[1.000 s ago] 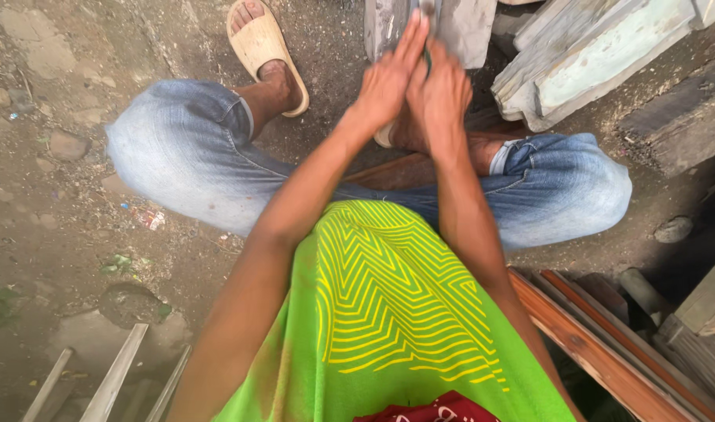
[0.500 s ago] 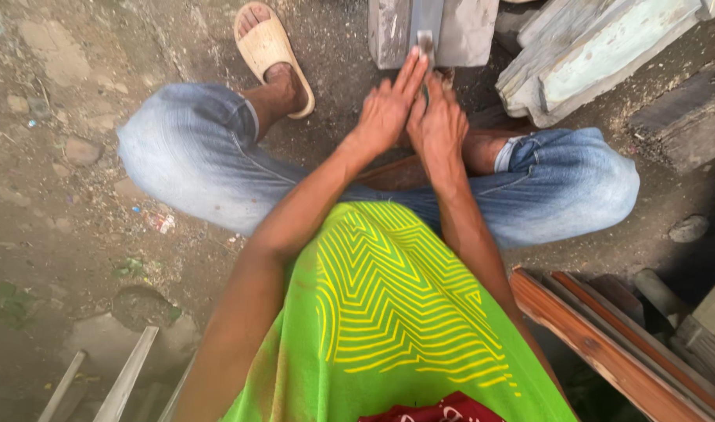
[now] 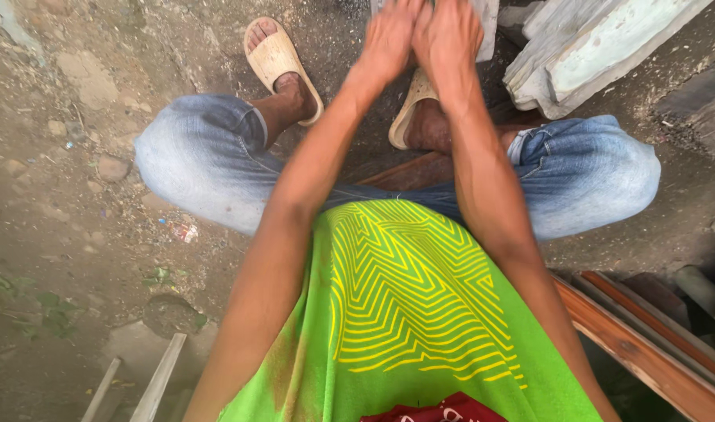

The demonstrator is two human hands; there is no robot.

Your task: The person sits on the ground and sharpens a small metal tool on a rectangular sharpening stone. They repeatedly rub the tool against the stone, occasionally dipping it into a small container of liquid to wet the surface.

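Both hands pressed side by side on a grey slab at the far edge.

I see my left hand (image 3: pixel 388 35) and right hand (image 3: pixel 449 35) laid flat, fingers stretched forward and close together, on the grey slab (image 3: pixel 486 27); whether they grip anything I cannot tell, as the fingertips run out of view. The slab lies far centre, just beyond the tan sandals (image 3: pixel 277 59), with pale weathered planks (image 3: pixel 600 47) to its right.

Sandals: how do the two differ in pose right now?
The left sandal lies fully in view on bare dirt, toe pointing up-frame, heel toward the knee. The right sandal is mostly hidden under the hands, only its heel edge showing, beside the grey slab. Both are tan slip-ons, worn.
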